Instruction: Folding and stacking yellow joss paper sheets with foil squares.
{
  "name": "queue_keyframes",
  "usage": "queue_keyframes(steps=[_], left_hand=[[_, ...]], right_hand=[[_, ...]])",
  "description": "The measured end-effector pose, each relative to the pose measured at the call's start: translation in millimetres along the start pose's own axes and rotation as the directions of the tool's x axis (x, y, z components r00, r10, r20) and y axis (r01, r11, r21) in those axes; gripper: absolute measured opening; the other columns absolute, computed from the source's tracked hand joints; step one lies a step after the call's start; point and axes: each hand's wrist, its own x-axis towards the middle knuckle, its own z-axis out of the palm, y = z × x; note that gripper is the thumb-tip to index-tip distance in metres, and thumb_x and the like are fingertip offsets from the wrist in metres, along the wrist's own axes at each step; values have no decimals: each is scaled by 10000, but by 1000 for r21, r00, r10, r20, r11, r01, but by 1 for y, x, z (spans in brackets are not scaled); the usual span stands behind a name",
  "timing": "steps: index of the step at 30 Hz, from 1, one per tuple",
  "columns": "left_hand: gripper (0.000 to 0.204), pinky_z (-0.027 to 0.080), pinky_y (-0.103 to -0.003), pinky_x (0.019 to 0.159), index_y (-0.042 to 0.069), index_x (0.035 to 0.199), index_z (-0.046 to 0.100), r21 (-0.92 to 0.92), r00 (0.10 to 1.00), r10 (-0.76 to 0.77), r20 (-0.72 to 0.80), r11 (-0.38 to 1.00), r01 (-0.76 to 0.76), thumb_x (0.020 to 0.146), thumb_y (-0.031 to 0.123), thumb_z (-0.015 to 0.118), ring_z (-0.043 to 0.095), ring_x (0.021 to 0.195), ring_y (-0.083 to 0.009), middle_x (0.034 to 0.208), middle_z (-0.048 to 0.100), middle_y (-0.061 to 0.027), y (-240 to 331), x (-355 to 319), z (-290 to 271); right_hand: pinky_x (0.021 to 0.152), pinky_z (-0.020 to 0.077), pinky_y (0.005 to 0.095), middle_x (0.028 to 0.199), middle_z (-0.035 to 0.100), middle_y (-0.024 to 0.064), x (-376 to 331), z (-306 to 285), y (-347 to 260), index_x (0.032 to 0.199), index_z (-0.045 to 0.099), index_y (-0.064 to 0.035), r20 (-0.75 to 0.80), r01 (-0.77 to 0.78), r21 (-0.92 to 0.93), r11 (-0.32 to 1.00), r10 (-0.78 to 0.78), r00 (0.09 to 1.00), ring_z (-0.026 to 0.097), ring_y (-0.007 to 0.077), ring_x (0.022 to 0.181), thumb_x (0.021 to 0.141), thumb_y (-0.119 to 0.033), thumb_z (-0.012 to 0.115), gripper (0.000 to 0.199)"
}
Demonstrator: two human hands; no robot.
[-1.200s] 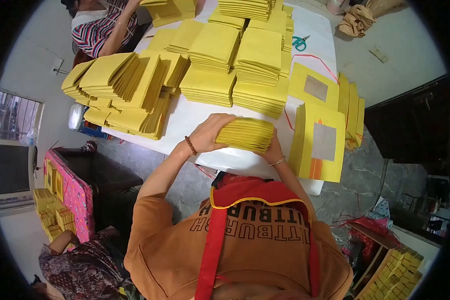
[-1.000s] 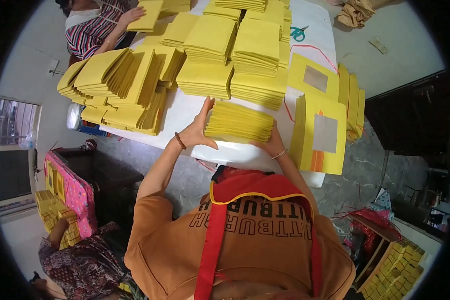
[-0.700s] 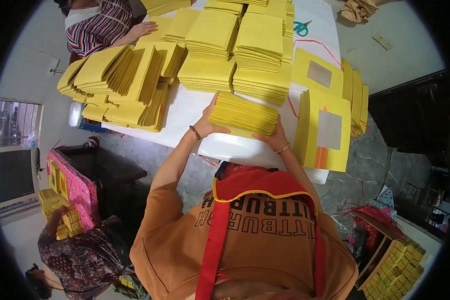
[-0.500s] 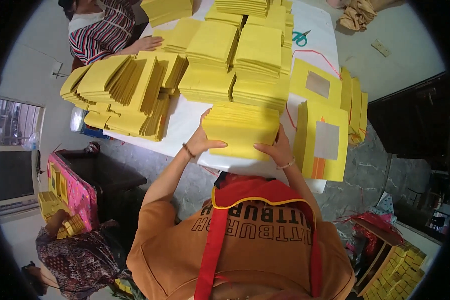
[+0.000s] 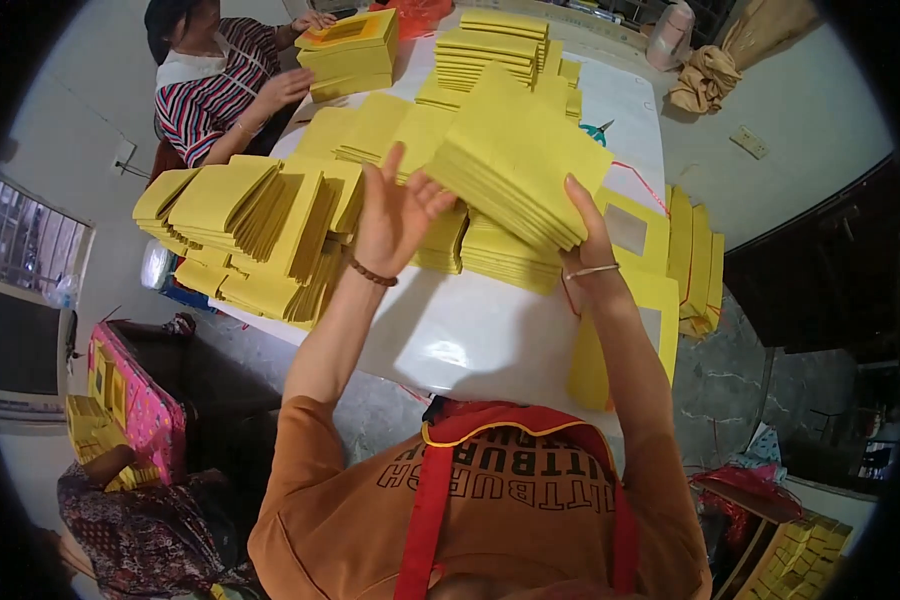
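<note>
A thick stack of folded yellow paper is raised over the table, tilted, with its layered edge toward me. My right hand grips the stack's right end, thumb on top and fingers hidden beneath. Beside its left corner my left hand is open, palm showing and fingers spread, holding nothing. Below the raised stack, more folded yellow stacks rest on the white-covered table. To the left of my left hand stand fanned yellow bundles.
Across the table at left, a person in a striped top touches a yellow block. Scissors with teal handles lie at the right. Yellow sheets with grey panels sit near the right edge. Another person works at lower left.
The yellow stack has been lifted from the table's near edge, moved away from me and tilted. My left hand has let go of it; my right hand keeps hold.
</note>
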Motion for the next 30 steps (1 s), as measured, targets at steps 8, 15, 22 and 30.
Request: queue_keyframes(steps=[8,15,22,30], left_hand=[[660,362,-374,898,178,1367,197,114,978,83,-190,992,-63,869,490,497,440,1097,-184,1281,417,-33,-10,36,22],[540,400,-426,785,167,1263,230,252,895,78,-440,967,39,845,317,537,461,959,-218,1157,433,-49,16,116,-22],[516,440,-392,702,88,1285,319,194,870,68,-488,980,32,825,255,486,497,929,-209,1048,513,-49,2,156,-56],[342,421,-446,870,22,1103,474,214,894,43,-446,975,59,888,285,434,507,948,-244,1048,503,-92,-3,155,-52]], right_hand=[[879,434,289,1137,558,77,52,2,-10,1184,490,-28,-7,-29,-255,967,28,1000,537,161,1050,807,-344,627,511],[738,524,271,1021,614,94,145,6,-27,1121,538,-26,-29,-265,-480,836,287,958,619,155,868,754,-476,659,593],[692,548,303,959,633,85,198,-5,-7,1071,564,-21,-191,-266,-522,810,193,962,638,163,797,719,-566,653,655],[643,526,376,1037,577,150,217,-22,0,1182,451,41,-227,-324,-532,782,237,945,616,249,841,717,-563,651,788]])
